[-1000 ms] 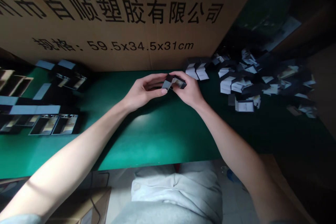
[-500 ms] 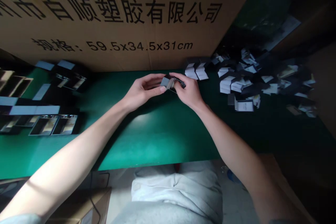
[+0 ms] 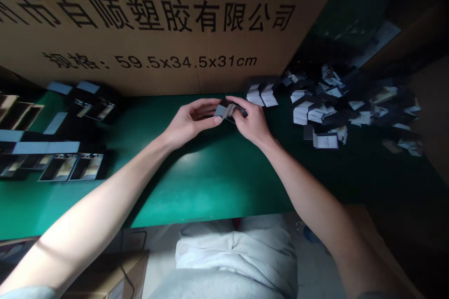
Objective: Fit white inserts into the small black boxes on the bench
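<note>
Between my two hands is a small dark box (image 3: 220, 110) with a pale grey lid, held just above the green tabletop (image 3: 210, 168). My left hand (image 3: 191, 121) grips its left side, thumb in front and fingers behind. My right hand (image 3: 250, 119) holds the right side, with a finger or thumb pushed into the box's opening. A light strip shows by that opening; the rest of the inside is hidden by my fingers. Just behind my right hand stand two open boxes (image 3: 269, 96) with white inner flaps.
A large printed cardboard carton (image 3: 157, 79) walls off the back. On the left, several open black boxes (image 3: 86, 168) with grey lids stand in rows. Many dark boxes with white linings (image 3: 319, 112) lie heaped at the right. My lap is below the table's front edge.
My hands and the small box stay almost in place. Only slight finger movement at the box's opening shows.
</note>
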`<action>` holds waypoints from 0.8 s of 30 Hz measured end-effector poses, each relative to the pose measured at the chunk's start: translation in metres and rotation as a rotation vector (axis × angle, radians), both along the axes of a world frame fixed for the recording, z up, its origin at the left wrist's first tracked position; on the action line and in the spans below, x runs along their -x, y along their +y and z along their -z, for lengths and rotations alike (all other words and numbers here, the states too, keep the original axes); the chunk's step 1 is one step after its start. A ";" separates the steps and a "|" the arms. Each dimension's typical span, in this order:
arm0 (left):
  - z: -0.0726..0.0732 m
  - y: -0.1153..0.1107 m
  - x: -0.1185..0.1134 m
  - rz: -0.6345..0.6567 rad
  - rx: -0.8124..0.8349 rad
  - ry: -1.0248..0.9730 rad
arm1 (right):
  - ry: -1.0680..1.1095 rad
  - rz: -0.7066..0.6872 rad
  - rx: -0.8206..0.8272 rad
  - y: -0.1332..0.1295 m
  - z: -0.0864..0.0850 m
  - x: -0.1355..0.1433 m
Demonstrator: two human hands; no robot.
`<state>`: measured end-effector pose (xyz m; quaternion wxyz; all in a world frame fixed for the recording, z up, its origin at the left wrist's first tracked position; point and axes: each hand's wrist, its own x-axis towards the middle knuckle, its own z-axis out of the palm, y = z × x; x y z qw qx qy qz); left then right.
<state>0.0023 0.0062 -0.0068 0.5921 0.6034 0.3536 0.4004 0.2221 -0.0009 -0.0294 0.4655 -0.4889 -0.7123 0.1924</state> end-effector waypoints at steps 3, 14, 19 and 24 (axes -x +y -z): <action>0.000 0.000 0.000 -0.006 0.002 0.010 | 0.005 -0.004 -0.008 0.000 0.000 0.000; -0.007 0.000 -0.001 -0.028 0.160 -0.070 | -0.002 0.055 -0.111 -0.001 0.000 0.000; -0.016 0.000 -0.003 -0.039 0.316 -0.122 | 0.076 0.082 -0.105 -0.005 0.000 0.002; -0.018 0.001 -0.005 -0.084 0.409 -0.150 | 0.046 0.008 -0.119 -0.016 -0.004 0.007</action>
